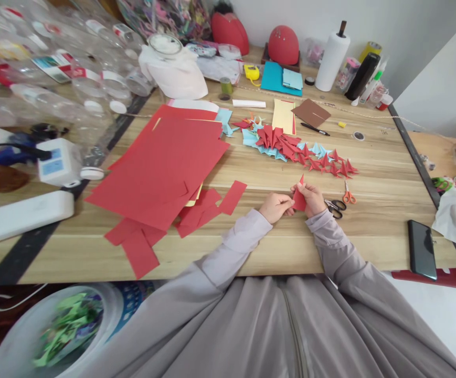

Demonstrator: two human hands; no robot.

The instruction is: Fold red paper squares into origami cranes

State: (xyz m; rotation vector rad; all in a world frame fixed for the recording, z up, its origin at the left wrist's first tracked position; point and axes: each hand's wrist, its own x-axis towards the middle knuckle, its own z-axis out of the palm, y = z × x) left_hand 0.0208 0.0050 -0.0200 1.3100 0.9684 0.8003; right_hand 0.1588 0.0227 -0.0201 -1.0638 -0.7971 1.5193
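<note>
Between my two hands is a small red folded paper [299,200], its pointed tip standing up past the fingers. My left hand [277,206] pinches its lower left side. My right hand [311,198] grips it from the right, the thumb lying along its upper part. Just beyond the hands lie red folded paper pieces [324,161] and light blue folded pieces [265,150]. Black-handled scissors [337,207] are partly hidden beside my right wrist, with small orange-handled scissors [349,196] to their right. Cut red paper strips [233,197] lie to the left of my left hand.
Large red paper sheets [165,168] cover the left of the table. A phone [422,249] lies near the right front edge. Plastic bottles [66,79] crowd the far left, near a white power strip [23,218]. A paper roll [332,62] stands at the back.
</note>
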